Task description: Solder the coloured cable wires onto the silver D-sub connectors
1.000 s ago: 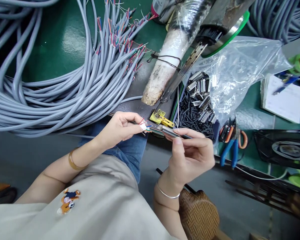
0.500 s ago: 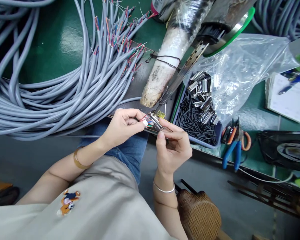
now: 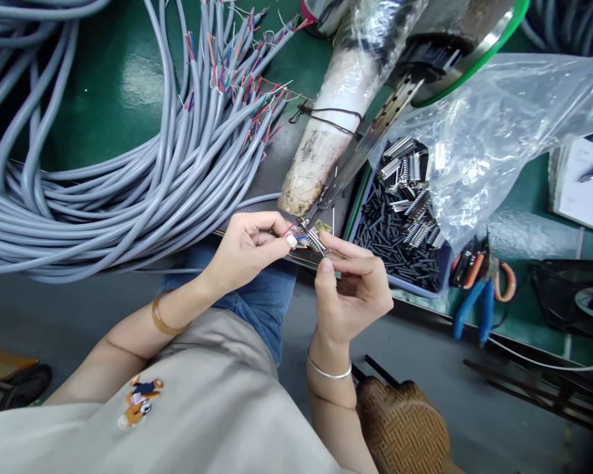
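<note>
Silver metal multi-pin connector [image 3: 313,241] at the edge of the green bench [image 3: 128,79], fingers of the right hand [image 3: 353,286] clamped on it; left hand [image 3: 252,249] pinching thin multicoloured wires [image 3: 301,238]. Joins made — cannot tell; unwired connectors [image 3: 406,161] fill part of the blue plastic tray [image 3: 422,289], frayed-ended grey cables [image 3: 143,201] lie left.

Workshop, cable-assembly type. Table [image 3: 133,76], green-topped, carrying parts and tools together. Grey cables [image 3: 143,191], one large bundle, ends stripped to coloured cores. Workpiece: metal connector [image 3: 314,238], just beside coloured wires [image 3: 301,243]. Bin [image 3: 420,290], stocked with loose spare connectors [image 3: 415,174] and small black pieces [image 3: 385,234]. Plastic bag [image 3: 479,131], clear, adjoining. Pliers [image 3: 474,303], blue-handled. Tool with perforated metal shaft [image 3: 383,122]. Paper pad [image 3: 583,187]. Stool [image 3: 410,428], brown, woven-pattern seat, standing on grey floor [image 3: 54,316].
</note>
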